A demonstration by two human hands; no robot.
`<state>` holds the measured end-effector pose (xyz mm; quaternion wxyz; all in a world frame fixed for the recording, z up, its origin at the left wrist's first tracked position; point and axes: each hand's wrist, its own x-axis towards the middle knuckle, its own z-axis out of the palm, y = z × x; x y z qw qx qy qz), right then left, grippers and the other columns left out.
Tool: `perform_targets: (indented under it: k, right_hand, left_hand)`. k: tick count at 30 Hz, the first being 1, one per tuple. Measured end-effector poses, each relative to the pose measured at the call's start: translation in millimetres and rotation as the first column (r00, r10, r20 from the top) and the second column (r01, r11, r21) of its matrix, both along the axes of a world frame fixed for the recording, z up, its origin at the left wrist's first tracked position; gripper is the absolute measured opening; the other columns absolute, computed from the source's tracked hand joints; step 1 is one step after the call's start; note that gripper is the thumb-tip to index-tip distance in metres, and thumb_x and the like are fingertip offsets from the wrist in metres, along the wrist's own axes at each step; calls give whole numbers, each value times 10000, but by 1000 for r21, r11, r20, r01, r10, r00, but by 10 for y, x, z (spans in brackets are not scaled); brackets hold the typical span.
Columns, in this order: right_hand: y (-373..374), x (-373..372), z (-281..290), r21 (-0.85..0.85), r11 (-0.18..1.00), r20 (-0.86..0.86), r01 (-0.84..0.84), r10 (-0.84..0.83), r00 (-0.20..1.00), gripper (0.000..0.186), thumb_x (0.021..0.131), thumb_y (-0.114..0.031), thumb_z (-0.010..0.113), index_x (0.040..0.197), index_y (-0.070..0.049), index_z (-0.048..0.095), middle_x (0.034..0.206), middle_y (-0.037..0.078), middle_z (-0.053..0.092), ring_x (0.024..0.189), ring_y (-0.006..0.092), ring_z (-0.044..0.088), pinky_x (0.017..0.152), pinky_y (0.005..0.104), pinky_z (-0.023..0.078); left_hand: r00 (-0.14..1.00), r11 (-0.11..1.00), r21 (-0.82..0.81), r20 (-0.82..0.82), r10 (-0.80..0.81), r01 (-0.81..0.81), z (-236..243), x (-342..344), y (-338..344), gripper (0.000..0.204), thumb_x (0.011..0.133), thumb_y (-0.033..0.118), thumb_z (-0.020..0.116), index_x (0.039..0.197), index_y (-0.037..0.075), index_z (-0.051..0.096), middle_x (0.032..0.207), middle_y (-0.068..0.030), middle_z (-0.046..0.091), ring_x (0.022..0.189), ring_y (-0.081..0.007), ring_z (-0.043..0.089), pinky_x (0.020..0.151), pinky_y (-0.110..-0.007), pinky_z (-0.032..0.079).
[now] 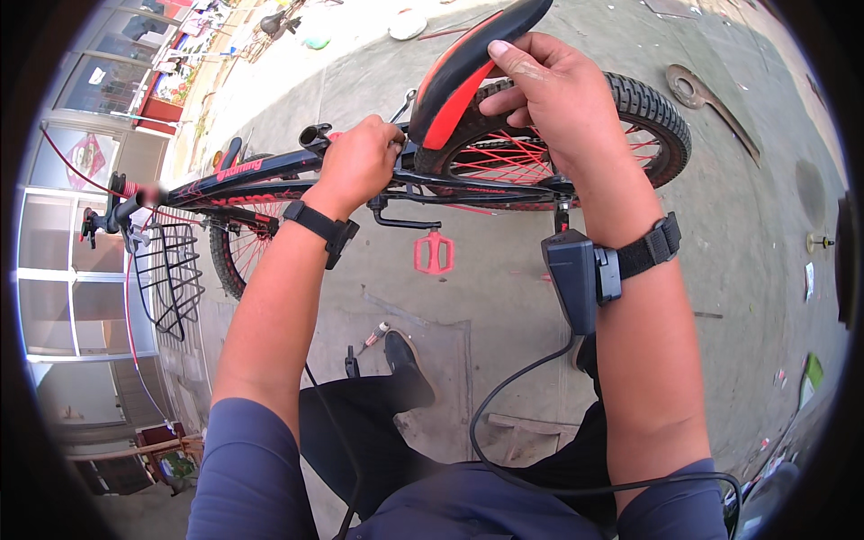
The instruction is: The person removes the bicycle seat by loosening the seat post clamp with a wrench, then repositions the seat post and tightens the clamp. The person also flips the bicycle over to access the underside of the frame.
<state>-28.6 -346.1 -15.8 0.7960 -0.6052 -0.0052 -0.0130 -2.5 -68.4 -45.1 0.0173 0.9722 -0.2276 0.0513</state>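
Note:
A black bicycle (252, 184) with red spokes stands sideways before me. My right hand (553, 99) grips a black saddle with a red side (454, 94), thumb on its top, tilted above the rear wheel (652, 112). My left hand (360, 162) is closed near the top of the frame, just beside an open black tube (314, 138); what its fingers hold is hidden. A silver rod shows just behind those fingers. A pink pedal (434, 252) hangs below on its crank.
A black wire basket (184, 279) is on the front. A flat metal piece (715, 112) lies at right. Small tools (369, 340) lie by my foot. Glass doors (54, 310) and clutter line the left; scraps lie at right.

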Motion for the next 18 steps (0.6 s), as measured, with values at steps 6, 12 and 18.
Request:
perform_targets:
  k: [6, 12, 18]
  right_hand:
    - [3, 27, -20, 9, 1000, 26, 3, -3, 1000, 237, 1021, -278, 653, 1072, -48, 678, 932, 28, 729, 788, 112, 730, 627, 216, 496]
    - [0, 59, -61, 15, 1000, 48, 3, -4, 999, 225, 1029, -269, 643, 1064, -49, 677, 941, 17, 724, 827, 114, 733, 678, 219, 520]
    - [-6, 71, -72, 17, 1000, 54, -7, 6, 999, 228, 1031, -267, 642, 1074, -46, 679, 958, 19, 725, 827, 118, 732, 697, 224, 533]
  left_hand:
    - [989, 989, 28, -32, 146, -146, 20, 23, -86, 158, 870, 166, 740, 967, 46, 707, 956, -164, 644, 881, -386, 644, 771, -468, 512]
    - [1000, 1000, 0, -16, 19, -19, 0, 22, -6, 187, 883, 195, 737, 936, 21, 693, 936, -176, 642, 880, -388, 643, 777, -463, 515]
    - [983, 984, 61, -59, 173, -169, 59, -12, -126, 169, 921, 203, 691, 974, 43, 703, 1005, -164, 652, 924, -395, 654, 791, -483, 531]
